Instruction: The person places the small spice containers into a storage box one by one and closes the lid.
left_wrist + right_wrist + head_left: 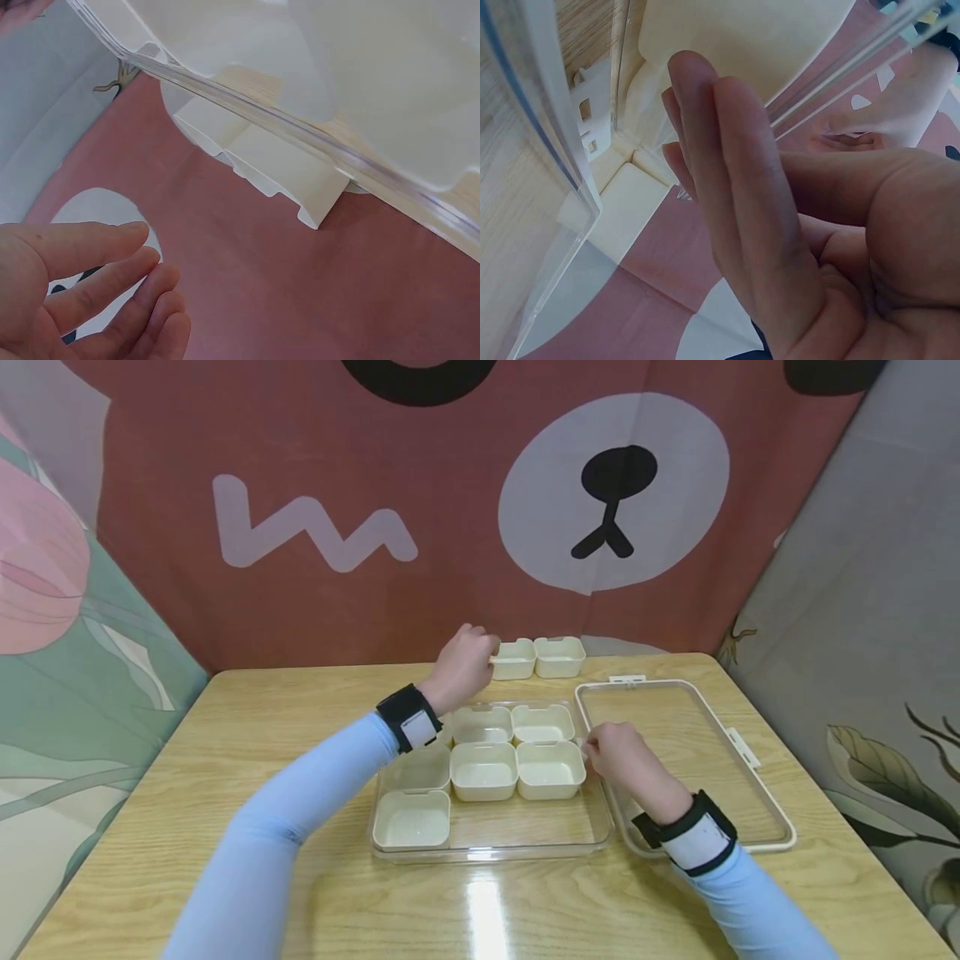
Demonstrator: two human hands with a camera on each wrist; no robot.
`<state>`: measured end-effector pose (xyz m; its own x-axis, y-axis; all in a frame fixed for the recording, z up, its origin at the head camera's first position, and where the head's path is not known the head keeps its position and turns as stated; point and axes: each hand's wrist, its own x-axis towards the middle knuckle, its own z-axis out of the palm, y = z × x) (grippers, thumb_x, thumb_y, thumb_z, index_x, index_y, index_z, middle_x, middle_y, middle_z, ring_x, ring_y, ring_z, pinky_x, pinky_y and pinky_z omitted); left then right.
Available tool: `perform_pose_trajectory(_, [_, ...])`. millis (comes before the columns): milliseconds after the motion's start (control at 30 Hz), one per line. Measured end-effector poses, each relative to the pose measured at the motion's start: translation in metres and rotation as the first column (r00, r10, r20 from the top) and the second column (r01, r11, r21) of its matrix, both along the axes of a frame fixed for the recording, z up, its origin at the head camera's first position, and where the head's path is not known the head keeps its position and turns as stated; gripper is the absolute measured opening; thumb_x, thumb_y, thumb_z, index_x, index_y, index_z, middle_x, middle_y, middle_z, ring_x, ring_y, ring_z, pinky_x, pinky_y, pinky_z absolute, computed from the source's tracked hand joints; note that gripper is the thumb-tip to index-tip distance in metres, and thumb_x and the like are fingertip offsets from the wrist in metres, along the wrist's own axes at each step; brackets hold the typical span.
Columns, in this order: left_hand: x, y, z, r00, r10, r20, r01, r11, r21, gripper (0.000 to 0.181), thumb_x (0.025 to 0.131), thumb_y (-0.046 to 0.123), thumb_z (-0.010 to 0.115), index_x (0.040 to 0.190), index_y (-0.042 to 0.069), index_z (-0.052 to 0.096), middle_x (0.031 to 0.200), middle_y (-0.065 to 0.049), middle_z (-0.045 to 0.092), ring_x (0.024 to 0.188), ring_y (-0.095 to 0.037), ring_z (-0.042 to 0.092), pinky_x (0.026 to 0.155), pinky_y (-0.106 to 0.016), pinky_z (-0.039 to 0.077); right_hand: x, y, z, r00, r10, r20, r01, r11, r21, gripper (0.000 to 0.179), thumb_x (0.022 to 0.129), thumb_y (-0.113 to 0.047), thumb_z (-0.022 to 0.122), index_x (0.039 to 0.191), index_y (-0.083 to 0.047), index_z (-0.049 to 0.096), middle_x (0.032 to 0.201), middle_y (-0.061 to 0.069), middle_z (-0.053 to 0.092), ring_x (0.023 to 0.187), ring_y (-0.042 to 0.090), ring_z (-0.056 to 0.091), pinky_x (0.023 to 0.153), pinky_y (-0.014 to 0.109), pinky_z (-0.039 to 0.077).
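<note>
In the head view a clear shallow tray [525,834] holds several cream boxes, among them a front-left box [412,820] and a middle-row right box [551,771]. My right hand [630,768] is at that right box, fingertips beside its outer wall. Its fingers [742,172] look fairly straight in the right wrist view. Over the back of the tray reaches my left hand [463,667], its fingertips close to the left one of two cream boxes [513,660] on the table behind. The left wrist view has its fingers [112,285] loosely bent with nothing between them.
A clear lid with a white rim [690,693] and clips lies right of the tray, under the right forearm. At the back stands another cream box [559,657]. A bear-patterned cloth [300,610] hangs along the back edge of the wooden table [247,735].
</note>
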<state>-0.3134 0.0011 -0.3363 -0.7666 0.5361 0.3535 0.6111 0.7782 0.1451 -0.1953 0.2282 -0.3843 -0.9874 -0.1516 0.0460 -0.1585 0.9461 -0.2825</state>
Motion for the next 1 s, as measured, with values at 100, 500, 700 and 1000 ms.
perform_pose_trajectory(100, [-0.006, 0.004, 0.0, 1.0, 0.007, 0.027, -0.007, 1.0, 0.0, 0.018, 0.083, 0.0, 0.064, 0.099, 0.005, 0.071, 0.094, -0.008, 0.067, 0.084, -0.022, 0.054, 0.083, -0.031, 0.045, 0.0, 0.0, 0.0, 1.0, 0.005, -0.012, -0.005, 1.0, 0.002, 0.015, 0.088, -0.009, 0.062, 0.08, 0.002, 0.07, 0.062, 0.005, 0.058, 0.054, 0.015, 0.051, 0.049, 0.025, 0.041])
perform_pose_trajectory(500, [-0.028, 0.019, 0.001, 0.99, 0.086, 0.115, -0.088, 0.996, 0.015, 0.013, 0.081, 0.001, 0.067, 0.092, 0.007, 0.071, 0.089, -0.007, 0.066, 0.085, -0.022, 0.052, 0.08, -0.033, 0.046, 0.0, -0.003, 0.001, 1.0, -0.02, -0.001, 0.02, 1.0, 0.005, 0.015, 0.088, -0.009, 0.061, 0.082, 0.002, 0.07, 0.063, 0.005, 0.058, 0.056, 0.015, 0.052, 0.049, 0.025, 0.042])
perform_pose_trajectory(700, [-0.038, 0.024, -0.002, 0.983, 0.102, 0.151, -0.107, 0.994, 0.028, 0.007, 0.081, 0.002, 0.067, 0.084, 0.006, 0.071, 0.075, -0.004, 0.061, 0.075, -0.02, 0.051, 0.067, -0.027, 0.044, 0.0, -0.003, 0.001, 1.0, -0.012, -0.007, 0.012, 1.0, 0.01, 0.015, 0.088, -0.009, 0.062, 0.082, 0.002, 0.07, 0.064, 0.005, 0.059, 0.056, 0.015, 0.052, 0.05, 0.025, 0.042])
perform_pose_trajectory(1000, [-0.052, 0.031, -0.007, 0.976, 0.114, 0.187, -0.113, 0.993, -0.017, 0.02, 0.083, 0.0, 0.061, 0.065, 0.008, 0.058, 0.056, 0.0, 0.034, 0.059, -0.016, 0.037, 0.051, -0.024, 0.029, -0.001, -0.002, 0.0, 1.0, -0.006, -0.022, 0.007, 1.0, 0.023, 0.015, 0.088, -0.009, 0.063, 0.081, 0.001, 0.07, 0.064, 0.006, 0.059, 0.056, 0.016, 0.051, 0.051, 0.026, 0.042])
